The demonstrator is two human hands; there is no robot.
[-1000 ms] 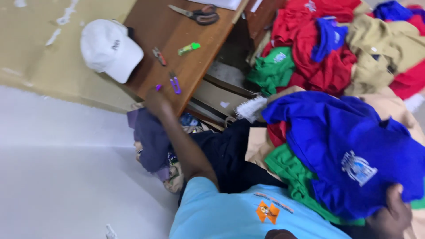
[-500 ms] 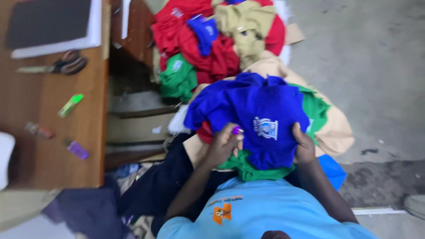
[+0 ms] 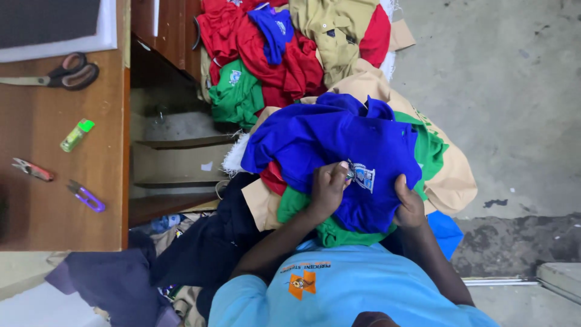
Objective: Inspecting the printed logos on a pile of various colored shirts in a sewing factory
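Both arms reach forward, elbows bent. The left hand [image 3: 328, 188] is curled with fingers closed. The right hand [image 3: 410, 203] grips alongside, near it.

The light is soft and even, bright enough for strong colours, with no glare. Under the desk [image 3: 60, 151] at the left it is dark, and only weak shadows lie on the floor [image 3: 514, 91]. The picture is mostly sharp, slightly soft at the near edge.

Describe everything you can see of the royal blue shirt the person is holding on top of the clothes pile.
The royal blue knit shirt lies crumpled on a heap of green, red and tan garments. A small pale crest badge shows near its lower edge. The left hand pinches the fabric beside that badge; the right hand grips the hem at the other side. It looks soft, like cotton.
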